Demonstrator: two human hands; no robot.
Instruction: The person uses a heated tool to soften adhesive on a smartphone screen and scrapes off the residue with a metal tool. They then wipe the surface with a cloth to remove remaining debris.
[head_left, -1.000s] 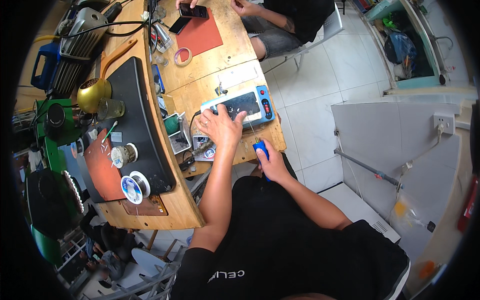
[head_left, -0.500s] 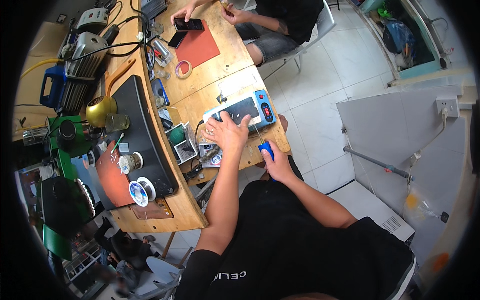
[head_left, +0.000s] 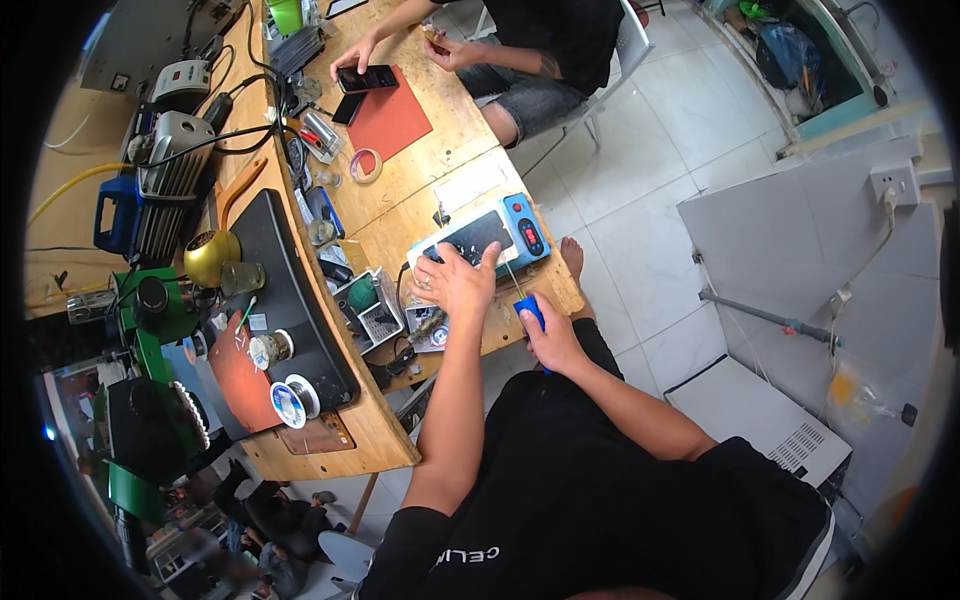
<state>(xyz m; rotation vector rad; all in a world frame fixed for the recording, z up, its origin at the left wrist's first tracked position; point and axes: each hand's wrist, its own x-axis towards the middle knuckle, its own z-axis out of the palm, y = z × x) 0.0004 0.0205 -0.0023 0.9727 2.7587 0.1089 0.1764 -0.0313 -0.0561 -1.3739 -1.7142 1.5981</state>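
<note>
My left hand [head_left: 458,285] rests with fingers spread on a dark screen panel [head_left: 472,236] lying on a blue and white electronic device [head_left: 520,210] with a small display and buttons. My right hand [head_left: 550,340] grips a blue-handled tool [head_left: 530,310]; its thin metal shaft points up to the panel's edge beside my left thumb. Just left of the device are a white basket [head_left: 383,320] holding green material and a small box of bits and cables [head_left: 428,335].
A black mat [head_left: 310,300] with solder spools [head_left: 295,402] and a gold pot [head_left: 212,258] is on the left. Across the bench, a seated co-worker [head_left: 575,45] handles a phone [head_left: 367,78] over an orange mat [head_left: 400,125]. A grey partition [head_left: 760,250] with a socket stands right.
The whole view has shifted, so the bench and device appear lower. The co-worker's hand has moved onto the phone. My hands keep much the same pose at the device.
</note>
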